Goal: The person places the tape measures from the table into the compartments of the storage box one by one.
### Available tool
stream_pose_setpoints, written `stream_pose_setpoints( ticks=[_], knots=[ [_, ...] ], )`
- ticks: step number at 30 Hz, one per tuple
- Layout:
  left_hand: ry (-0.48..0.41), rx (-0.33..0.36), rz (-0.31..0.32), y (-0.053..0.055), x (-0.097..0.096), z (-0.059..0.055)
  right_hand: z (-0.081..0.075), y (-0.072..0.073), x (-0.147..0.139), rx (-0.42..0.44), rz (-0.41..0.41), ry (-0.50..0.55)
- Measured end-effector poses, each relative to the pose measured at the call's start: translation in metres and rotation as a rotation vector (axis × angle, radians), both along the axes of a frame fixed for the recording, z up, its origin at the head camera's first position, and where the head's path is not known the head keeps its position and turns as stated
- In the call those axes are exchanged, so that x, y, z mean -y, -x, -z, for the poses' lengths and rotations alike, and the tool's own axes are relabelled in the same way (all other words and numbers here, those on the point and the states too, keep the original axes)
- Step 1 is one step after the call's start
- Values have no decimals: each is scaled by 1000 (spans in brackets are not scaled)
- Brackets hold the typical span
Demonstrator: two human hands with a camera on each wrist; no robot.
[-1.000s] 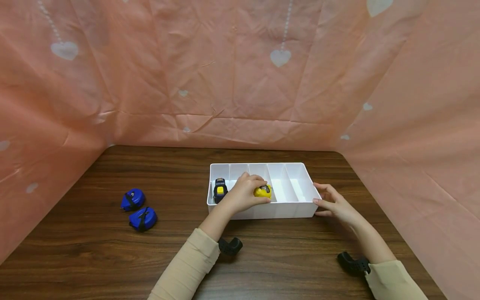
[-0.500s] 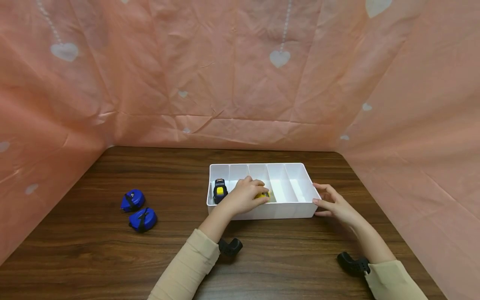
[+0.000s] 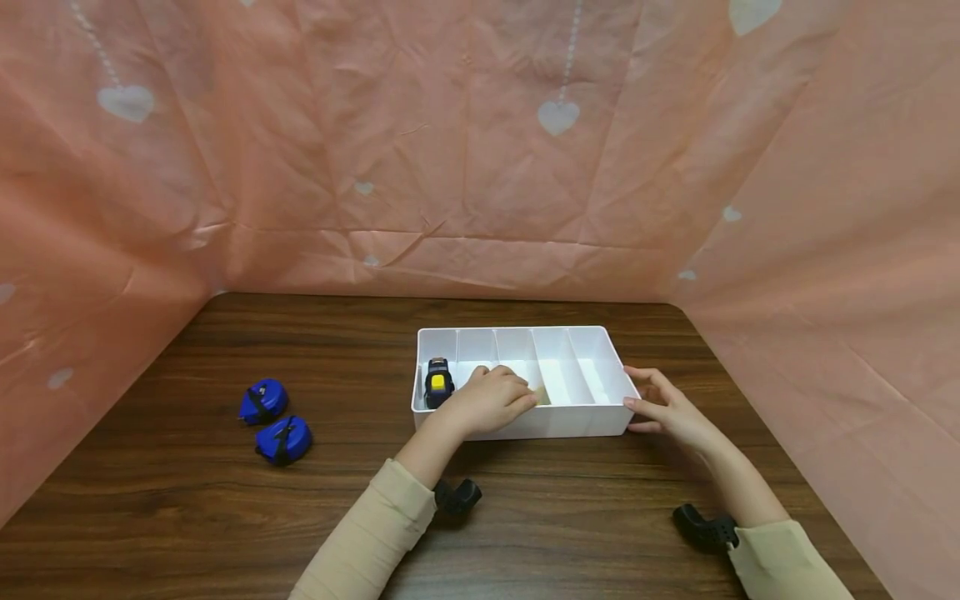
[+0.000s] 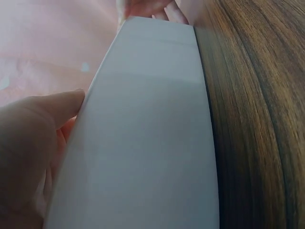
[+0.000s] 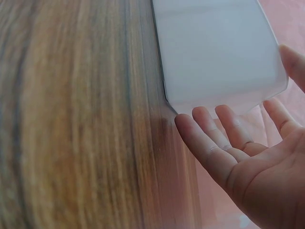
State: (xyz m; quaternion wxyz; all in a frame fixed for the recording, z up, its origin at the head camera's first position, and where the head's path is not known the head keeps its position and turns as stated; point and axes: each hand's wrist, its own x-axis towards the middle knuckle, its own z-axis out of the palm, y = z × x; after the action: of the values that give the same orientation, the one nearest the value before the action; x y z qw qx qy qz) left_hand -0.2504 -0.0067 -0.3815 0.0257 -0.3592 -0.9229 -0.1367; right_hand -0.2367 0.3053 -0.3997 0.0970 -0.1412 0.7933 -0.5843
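In the head view a white divided box (image 3: 581, 419) stands on the table. My left hand (image 3: 491, 402) reaches over its front wall into the middle compartment, fingers curled down round a yellow tape measure that the hand now hides; a faint yellow tint shows on the divider beside it. In the left wrist view the thumb (image 4: 71, 102) lies at the box's rim. My right hand (image 3: 671, 412) touches the box's right end, fingers (image 5: 205, 143) fairly straight against the wall and thumb at the front corner. A black-and-yellow tape measure (image 3: 438, 383) sits in the leftmost compartment.
Two blue tape measures (image 3: 264, 401) with black straps lie on the wooden table (image 3: 225, 517), left of the box. Pink cloth (image 3: 465, 167) with white hearts hangs behind and along both sides.
My left hand has lowered the yellow tape measure deeper into the middle compartment, and it has gone out of sight behind the hand. The right hand stays at the box's end.
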Motion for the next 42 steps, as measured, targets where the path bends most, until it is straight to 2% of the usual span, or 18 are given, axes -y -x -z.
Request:
stream_pose_setpoints(
  ticks=[7, 11, 17, 25, 35, 42],
  knots=[
    [-10, 13, 27, 0, 2, 0, -1, 0, 1, -2, -2, 0],
    [1, -7, 40, 0, 3, 0, 0, 0, 1, 0, 1, -2],
    [10, -13, 26, -1, 5, -1, 0, -1, 0, -1, 2, -1],
    [-9, 15, 30, -4, 10, -7, 0, -1, 0, 1, 5, -7],
    [-15, -12, 32, -8, 18, -9, 1, 0, 0, -2, 3, 3],
    [-2, -61, 19, -8, 25, -13, 2, 1, -1, 0, 10, 5]
  ],
)
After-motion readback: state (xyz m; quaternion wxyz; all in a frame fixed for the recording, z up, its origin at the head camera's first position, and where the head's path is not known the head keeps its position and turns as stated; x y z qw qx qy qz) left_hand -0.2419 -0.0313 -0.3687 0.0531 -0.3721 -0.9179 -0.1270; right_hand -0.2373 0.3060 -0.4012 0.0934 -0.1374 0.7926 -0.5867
